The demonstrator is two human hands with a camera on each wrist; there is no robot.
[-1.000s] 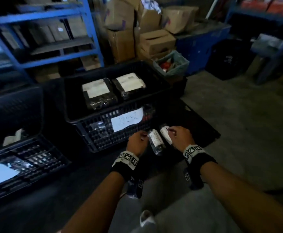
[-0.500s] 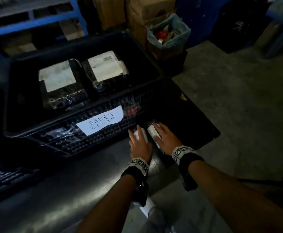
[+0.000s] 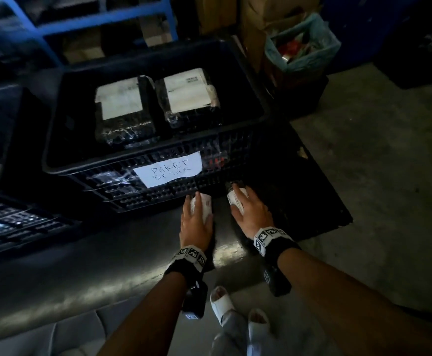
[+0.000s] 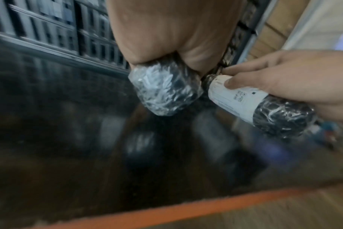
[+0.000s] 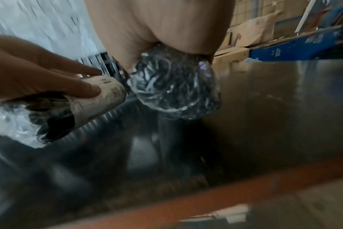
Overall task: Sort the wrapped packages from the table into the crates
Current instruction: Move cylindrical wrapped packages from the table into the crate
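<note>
At lower centre of the head view, the left hand (image 3: 195, 222) grips one small wrapped package (image 3: 204, 205) and the right hand (image 3: 251, 214) grips another wrapped package (image 3: 235, 197), both low over the shiny dark surface (image 3: 81, 273). Just beyond them stands a black crate (image 3: 63, 150) labelled "PAKET BESAR", holding two large wrapped packages (image 3: 125, 116) side by side.

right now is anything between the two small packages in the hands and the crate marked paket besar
Only the crate's own near wall. Each hand grips one small wrapped package, left hand and right hand, low on the table against that wall, below its rim. They would have to be lifted over it. Two large packages fill part of the floor inside.
</note>
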